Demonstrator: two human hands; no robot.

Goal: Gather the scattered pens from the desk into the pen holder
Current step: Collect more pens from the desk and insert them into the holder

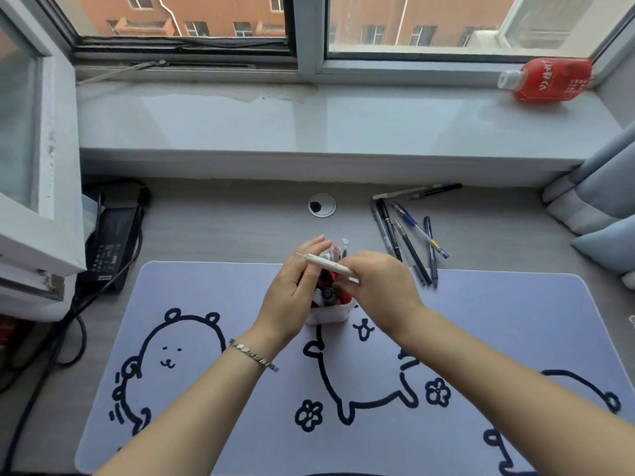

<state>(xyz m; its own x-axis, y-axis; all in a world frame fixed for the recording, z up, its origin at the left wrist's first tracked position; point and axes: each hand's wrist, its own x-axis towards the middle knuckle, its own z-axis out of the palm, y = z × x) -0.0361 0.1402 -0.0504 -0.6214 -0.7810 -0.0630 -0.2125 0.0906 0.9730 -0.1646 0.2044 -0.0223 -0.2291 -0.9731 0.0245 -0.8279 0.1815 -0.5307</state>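
A white pen holder (pixel 329 314) stands on the lilac desk mat (pixel 240 424), mostly hidden behind my hands; pens and something red show inside it. My right hand (pixel 381 286) grips a white pen (pixel 328 264) held nearly level over the holder, tip pointing left. My left hand (pixel 295 290) rests against the holder's left side, fingers up beside the pen's tip. Several dark and blue pens (pixel 409 235) lie scattered on the grey desk to the right of the holder. Two more pens (pixel 426 191) lie further back by the sill.
A red bottle (pixel 549 80) lies on the window sill at the far right. A black power adapter (pixel 113 242) with cables sits at the desk's left. A round cable hole (pixel 322 205) is behind the holder. Grey curtains (pixel 601 201) hang at the right edge.
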